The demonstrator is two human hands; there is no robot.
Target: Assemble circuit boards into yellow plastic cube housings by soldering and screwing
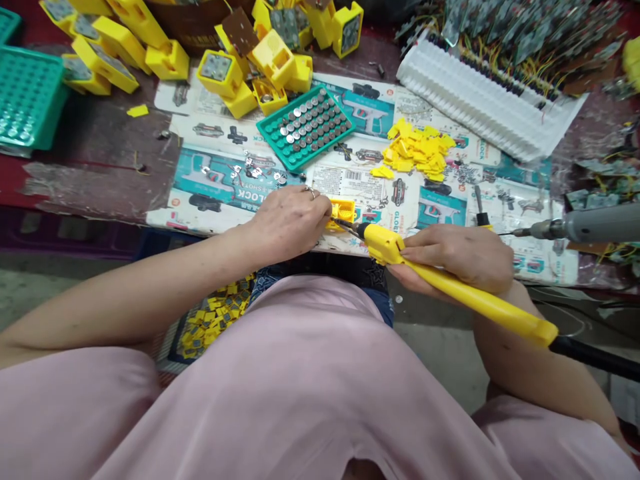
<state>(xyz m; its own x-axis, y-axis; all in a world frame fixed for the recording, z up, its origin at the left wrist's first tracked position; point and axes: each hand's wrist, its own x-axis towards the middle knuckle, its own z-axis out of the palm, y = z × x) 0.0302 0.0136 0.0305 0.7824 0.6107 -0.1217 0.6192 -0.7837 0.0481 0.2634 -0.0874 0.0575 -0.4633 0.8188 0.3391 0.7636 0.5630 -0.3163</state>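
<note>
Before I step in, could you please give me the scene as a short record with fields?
Right hand: closed around the yellow tool
Tip: pointing left, toward the yellow part; contact unclear
Left hand: beside the yellow part, fingers bent; grip hidden
Discs: in rows in the middle green tray
Chips: loose yellow pile on the printed card
Boards: crowded at the white rack
Casings: yellow, heaped at the back
</note>
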